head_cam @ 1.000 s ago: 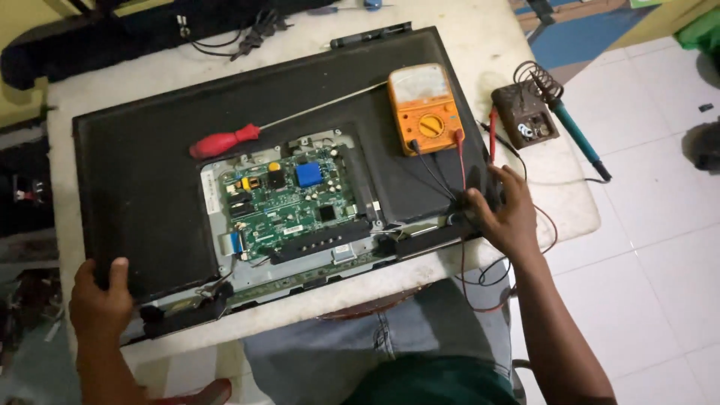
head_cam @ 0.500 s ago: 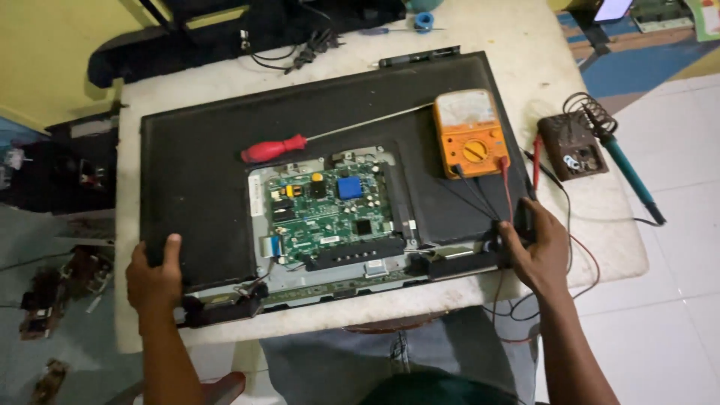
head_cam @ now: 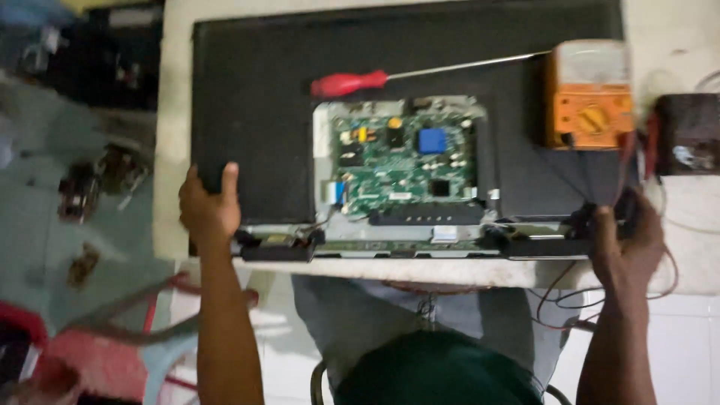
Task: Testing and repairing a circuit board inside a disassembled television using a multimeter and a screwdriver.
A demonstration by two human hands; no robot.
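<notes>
White worktop (head_cam: pixel 172 150) carries a face-down TV (head_cam: pixel 262 90), its near edge gripped at both ends: your left hand (head_cam: pixel 208 206) curls over one corner, your right hand (head_cam: pixel 626 240) clamps the other among wires. Between them, a green board (head_cam: pixel 405 161) lies exposed (likely fragile). Broad, thin, probably flexing; hold the frame, off the board.

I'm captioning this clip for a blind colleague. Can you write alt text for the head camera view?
Seen from above, a person's left hand and right hand grip the near corners of an opened flat-screen TV lying face down on a white table. Its green circuit board is exposed. A red-handled screwdriver and an orange multimeter rest on the panel.
</notes>
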